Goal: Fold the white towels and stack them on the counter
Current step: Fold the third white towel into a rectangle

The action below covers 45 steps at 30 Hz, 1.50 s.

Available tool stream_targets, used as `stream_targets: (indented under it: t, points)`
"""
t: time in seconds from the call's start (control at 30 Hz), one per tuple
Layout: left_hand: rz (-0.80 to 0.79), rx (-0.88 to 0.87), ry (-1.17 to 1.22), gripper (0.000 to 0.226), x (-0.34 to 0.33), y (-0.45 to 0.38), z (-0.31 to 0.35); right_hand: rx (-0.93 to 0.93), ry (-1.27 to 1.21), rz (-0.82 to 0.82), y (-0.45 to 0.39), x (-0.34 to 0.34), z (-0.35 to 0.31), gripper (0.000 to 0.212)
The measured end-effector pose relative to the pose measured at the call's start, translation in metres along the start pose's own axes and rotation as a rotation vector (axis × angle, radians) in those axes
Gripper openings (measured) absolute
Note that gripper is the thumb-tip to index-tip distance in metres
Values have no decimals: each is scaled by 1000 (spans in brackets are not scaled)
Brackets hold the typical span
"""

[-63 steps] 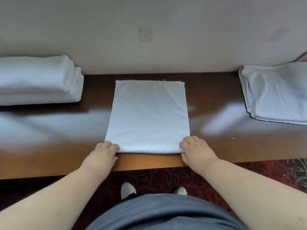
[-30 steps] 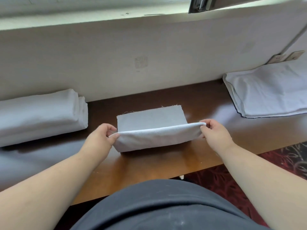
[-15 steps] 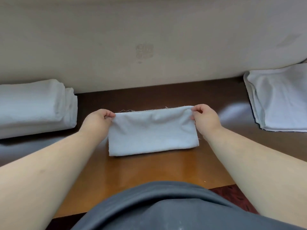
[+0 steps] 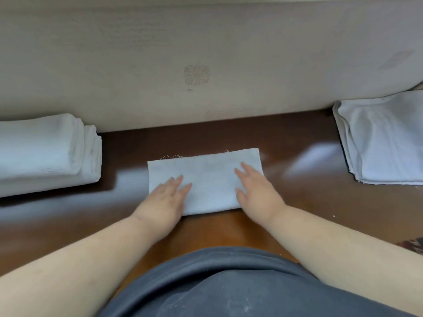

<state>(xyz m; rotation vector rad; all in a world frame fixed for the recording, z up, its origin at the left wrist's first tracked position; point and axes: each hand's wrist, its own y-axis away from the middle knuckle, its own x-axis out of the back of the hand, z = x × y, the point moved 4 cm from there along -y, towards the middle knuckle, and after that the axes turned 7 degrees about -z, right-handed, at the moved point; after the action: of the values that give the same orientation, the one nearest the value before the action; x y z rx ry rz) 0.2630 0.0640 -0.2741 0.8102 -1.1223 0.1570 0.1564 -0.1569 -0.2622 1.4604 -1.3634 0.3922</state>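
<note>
- Where the head view looks down over the wooden counter (image 4: 229, 227), a white towel (image 4: 210, 179) folded into a flat wide rectangle, lying square to the front edge, near the middle of the dark brown top.
- Loose threads along the towel's far edge; near edge a rounded fold.
- Left hand (image 4: 166, 197) laid flat on the towel's near left corner, fingers straight and slightly spread, pressing down, nothing gripped; heel of the hand over the near edge.
- Right hand (image 4: 255, 191) likewise flat on the right part of the towel, fingers straight and pointing away from the body, thumb out to the inside, holding nothing.
- Bare strip of towel between the two hands.
- Both forearms bare, reaching in from the bottom corners; some motion blur on hands and counter.
- At far left, a stack of folded towels (image 4: 45, 152), thick and rounded at the right end, set against the wall, well apart from the middle towel.
- At far right, a pile of flat towels (image 4: 384, 138), thinner, creased on top, cut by the frame edge.
- Beige wall (image 4: 206, 42) behind the counter, with a faint square mark (image 4: 196, 74) above the middle towel.
- Dark grey shirt (image 4: 229, 284) filling the bottom centre.
- Sliver of patterned red carpet (image 4: 414, 244) at the lower right edge.
</note>
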Motion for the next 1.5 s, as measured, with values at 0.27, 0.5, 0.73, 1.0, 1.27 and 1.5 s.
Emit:
stream_targets:
  t: [0.27, 0.5, 0.73, 1.0, 1.27, 1.5]
  points:
    - [-356, 28, -255, 75, -47, 36, -16, -59, 423, -400, 31, -55, 19, 86]
    - [0, 466, 586, 65, -41, 42, -38, -487, -377, 105, 37, -38, 43, 66]
    - [91, 785, 1204, 58, -37, 27, -43, -802, -1251, 277, 23, -32, 58, 66]
    - [0, 926, 1279, 68, -38, 0, -57, -822, -1194, 60, -6, -14, 71, 31]
    - [61, 798, 1007, 38, -21, -16, -57, -595, -732, -5, -43, 14, 70, 38]
    - [108, 620, 950, 49, 3, -2, -46, -343, -516, -7, -35, 30, 34, 40]
